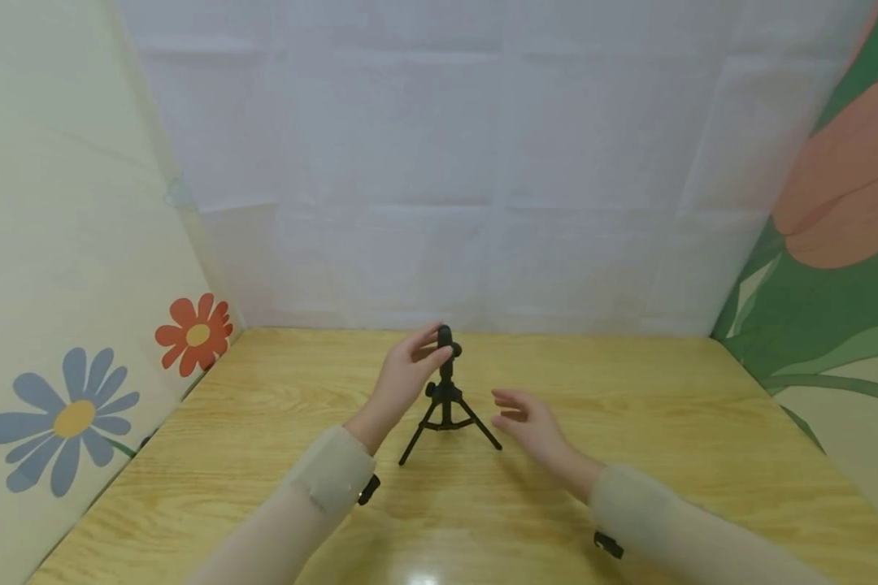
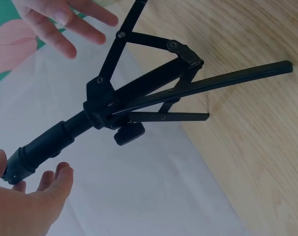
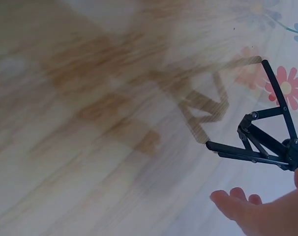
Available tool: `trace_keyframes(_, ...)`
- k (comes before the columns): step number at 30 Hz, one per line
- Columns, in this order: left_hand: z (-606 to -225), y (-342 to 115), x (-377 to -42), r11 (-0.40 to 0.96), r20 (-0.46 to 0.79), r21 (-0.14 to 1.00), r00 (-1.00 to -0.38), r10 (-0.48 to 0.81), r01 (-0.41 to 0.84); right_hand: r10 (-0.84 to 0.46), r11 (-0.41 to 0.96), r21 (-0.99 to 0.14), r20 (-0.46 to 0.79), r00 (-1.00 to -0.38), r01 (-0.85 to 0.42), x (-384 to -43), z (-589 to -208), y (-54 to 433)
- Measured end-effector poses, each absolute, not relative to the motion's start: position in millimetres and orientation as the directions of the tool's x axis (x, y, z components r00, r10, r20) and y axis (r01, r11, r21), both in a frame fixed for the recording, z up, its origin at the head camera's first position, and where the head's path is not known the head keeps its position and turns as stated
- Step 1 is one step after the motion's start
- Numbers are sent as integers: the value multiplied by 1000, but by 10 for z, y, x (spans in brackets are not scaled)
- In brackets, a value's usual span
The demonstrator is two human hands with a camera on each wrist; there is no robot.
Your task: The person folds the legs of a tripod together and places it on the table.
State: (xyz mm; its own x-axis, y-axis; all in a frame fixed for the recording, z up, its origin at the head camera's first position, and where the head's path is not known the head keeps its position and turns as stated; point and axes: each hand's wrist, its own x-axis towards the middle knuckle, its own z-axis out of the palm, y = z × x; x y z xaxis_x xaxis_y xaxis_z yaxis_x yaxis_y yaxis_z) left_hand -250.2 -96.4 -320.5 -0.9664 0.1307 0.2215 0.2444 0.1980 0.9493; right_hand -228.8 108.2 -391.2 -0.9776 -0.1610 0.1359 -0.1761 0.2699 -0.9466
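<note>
A small black tripod (image 1: pixel 447 396) stands upright on the table with its legs spread. My left hand (image 1: pixel 401 380) holds the top of its column, thumb on the near side and fingers behind. In the left wrist view, the thumb and fingers of the left hand (image 2: pixel 33 211) lie on either side of the tripod's head (image 2: pixel 20 164), and a ridged knob (image 2: pixel 129 133) sticks out below the leg joint. To the right of the tripod, my right hand (image 1: pixel 537 429) hovers with loosely bent fingers, holding nothing. The right wrist view shows the tripod's legs (image 3: pixel 280 91) beyond that hand.
The wooden table (image 1: pixel 629 382) ends at a white cloth backdrop (image 1: pixel 468 179). Flower-painted panels stand at the left (image 1: pixel 58 268) and right (image 1: pixel 849 325). Dark clip-like pieces hang under both sleeves.
</note>
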Motion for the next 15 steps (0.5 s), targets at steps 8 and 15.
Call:
trace_keyframes(8,-3183,-922,-2560,219,246,939,-963,114,265,-181,267,-951,109,-977,-156,-2296,-3937,951)
trace_keyframes(15,-3158,-899,-2597,201,231,947,-967,110,250,-217,285,-946,94,-972,-155,-2354,-3930,893)
